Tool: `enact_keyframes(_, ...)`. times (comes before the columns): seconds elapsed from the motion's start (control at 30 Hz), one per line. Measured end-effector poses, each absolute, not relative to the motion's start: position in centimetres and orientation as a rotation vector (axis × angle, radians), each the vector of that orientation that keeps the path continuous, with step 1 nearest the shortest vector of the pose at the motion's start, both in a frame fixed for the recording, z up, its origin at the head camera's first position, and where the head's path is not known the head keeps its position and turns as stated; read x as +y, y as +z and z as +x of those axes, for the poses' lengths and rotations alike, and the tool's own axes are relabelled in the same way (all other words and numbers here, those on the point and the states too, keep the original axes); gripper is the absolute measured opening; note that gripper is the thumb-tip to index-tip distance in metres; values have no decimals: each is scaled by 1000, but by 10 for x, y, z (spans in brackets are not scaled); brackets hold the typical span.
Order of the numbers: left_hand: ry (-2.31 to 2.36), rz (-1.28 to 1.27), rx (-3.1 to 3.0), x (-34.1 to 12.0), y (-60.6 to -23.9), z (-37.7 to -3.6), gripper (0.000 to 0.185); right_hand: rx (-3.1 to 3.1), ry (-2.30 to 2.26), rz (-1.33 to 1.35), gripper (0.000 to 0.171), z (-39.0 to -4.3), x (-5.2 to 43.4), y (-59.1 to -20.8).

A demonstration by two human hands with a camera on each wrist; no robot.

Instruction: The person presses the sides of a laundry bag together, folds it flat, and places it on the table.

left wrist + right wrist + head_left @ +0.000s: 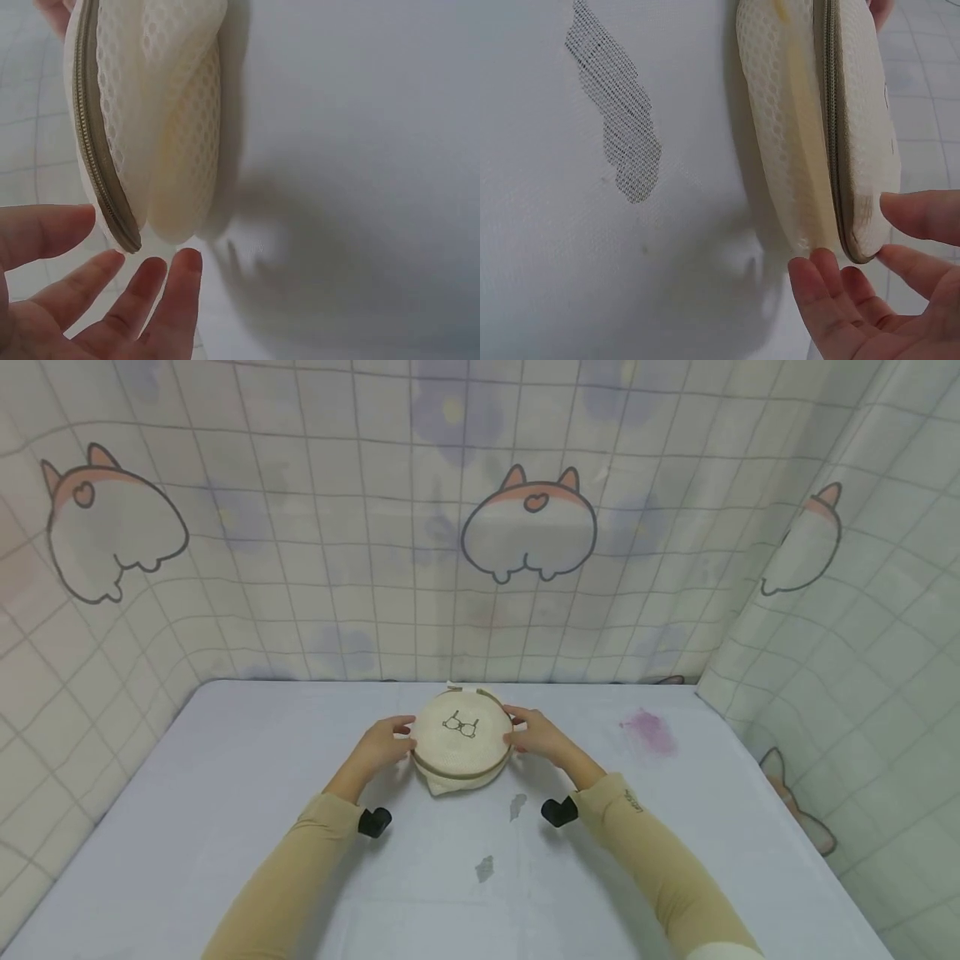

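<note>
A round cream mesh laundry bag (461,739) lies on the white table, a small bra-shaped line drawing on its top. A brown zipper (94,120) runs round its side, above the mesh wall. My left hand (384,745) is at the bag's left edge; in the left wrist view its fingers are fairly straight, with fingertips (112,259) right at the rim and the thumb beside it. On the opposite side my right hand (542,737) pinches the edge, thumb (919,214) against the top and fingers below. A pale yellowish shape (810,142) shows through the mesh.
The white table (225,827) carries two grey patches, one a worn patch (619,105) near the bag, and a pink stain (651,731) at the right. A grid-patterned curtain (360,560) with cartoon animals hangs behind and at both sides.
</note>
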State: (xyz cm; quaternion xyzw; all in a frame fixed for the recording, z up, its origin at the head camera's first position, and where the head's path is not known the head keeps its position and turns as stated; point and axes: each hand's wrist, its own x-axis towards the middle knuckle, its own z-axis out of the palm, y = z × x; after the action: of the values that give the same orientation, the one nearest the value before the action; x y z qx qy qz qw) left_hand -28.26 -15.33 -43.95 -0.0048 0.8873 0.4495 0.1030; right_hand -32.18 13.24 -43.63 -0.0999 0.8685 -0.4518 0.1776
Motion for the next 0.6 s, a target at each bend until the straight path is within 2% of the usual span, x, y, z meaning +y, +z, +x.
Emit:
enact_keyframes(0.43, 1145, 157, 2795, -143, -439, -277, 55, 2522, -1262, -393, 54, -315, 135, -429)
enact_keyframes(0.6, 1108, 269, 2841, -140, -438, -275, 53, 2643, -1165, -551, 53, -311, 135, -431)
